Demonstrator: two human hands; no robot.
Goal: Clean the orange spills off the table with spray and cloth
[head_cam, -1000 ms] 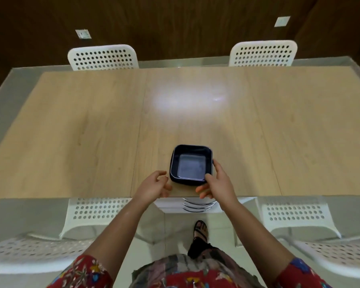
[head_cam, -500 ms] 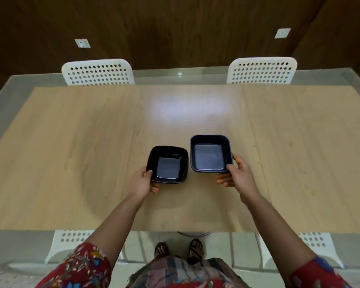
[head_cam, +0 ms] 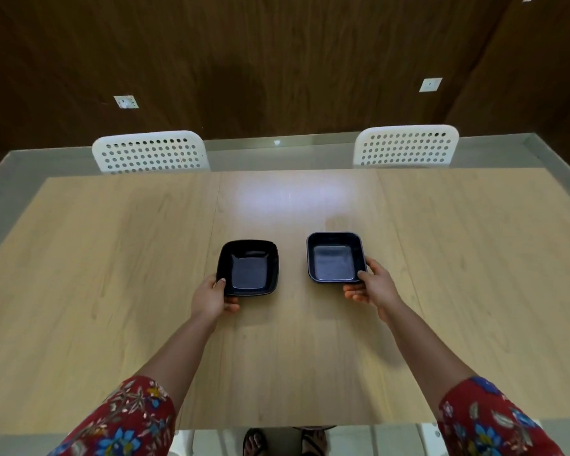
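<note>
Judging from what lies on the bench [head_cam: 112, 258], the cleaning itself has not started. The wood surface looks dry and plain, with only a pale reflection of light at the far middle. I cannot find any orange spill on it. The spray and the cloth are also not in view, so I cannot say where they are.

There are two dark square dishes, side by side near the middle of the bench and a little apart from each other. Both look empty. The left hand [head_cam: 213, 296] holds the left dish [head_cam: 248, 268] at its near left corner, with the thumb over the rim and the other fingers curled under the edge. The right hand [head_cam: 374, 287] holds the right dish [head_cam: 334, 256] at its near right corner in the same way, thumb on the rim and fingers below. Both dishes seem to rest flat on the wood, or very close to it; I cannot tell if they are lifted a little.

So, in my judgement, this moment is only arranging the dishes and nothing of the task is done. What is left is everything: finding the spills, taking the spray and the cloth, spraying, and wiping. Two white chairs [head_cam: 150, 151] with holes stand at the far side.
</note>
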